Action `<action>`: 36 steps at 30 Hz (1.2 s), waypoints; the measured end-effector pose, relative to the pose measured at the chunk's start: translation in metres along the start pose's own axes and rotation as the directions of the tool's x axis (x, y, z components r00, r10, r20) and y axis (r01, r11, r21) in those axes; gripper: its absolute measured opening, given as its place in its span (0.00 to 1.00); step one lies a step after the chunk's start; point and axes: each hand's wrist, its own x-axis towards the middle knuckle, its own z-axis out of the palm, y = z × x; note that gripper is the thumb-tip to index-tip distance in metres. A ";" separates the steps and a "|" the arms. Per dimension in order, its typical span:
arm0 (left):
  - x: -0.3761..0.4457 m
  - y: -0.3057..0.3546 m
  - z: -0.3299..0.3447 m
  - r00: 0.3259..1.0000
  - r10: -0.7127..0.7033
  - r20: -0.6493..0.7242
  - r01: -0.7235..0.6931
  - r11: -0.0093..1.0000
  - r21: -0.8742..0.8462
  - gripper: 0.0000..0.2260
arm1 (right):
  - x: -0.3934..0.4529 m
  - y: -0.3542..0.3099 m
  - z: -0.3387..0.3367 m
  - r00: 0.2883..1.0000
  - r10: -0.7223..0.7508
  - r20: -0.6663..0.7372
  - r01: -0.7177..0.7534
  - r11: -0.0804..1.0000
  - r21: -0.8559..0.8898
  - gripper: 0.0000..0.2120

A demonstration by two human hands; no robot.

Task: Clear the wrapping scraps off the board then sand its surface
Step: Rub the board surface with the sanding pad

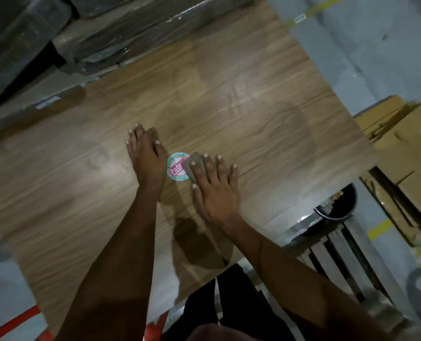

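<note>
A large wood-grain board fills the middle of the view. A round teal and red sticker sits on it between my hands. My left hand lies with straight fingers flat on the board, just left of the sticker. My right hand presses a small grey-brown piece of sandpaper flat against the board with straight fingers, its corner overlapping the sticker's right edge. I see no wrapping scraps on the board.
Dark wrapped stacks lie along the board's far left edge. Cardboard boxes stand at the right, with a black bucket of scraps beside them. A metal frame and orange bars are below the board.
</note>
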 end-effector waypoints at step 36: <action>-0.164 -0.006 -0.025 0.974 -0.011 0.224 -0.053 0.958 0.280 0.27 | -0.140 0.054 -0.004 0.943 0.327 0.061 -0.331 0.941 0.074 0.28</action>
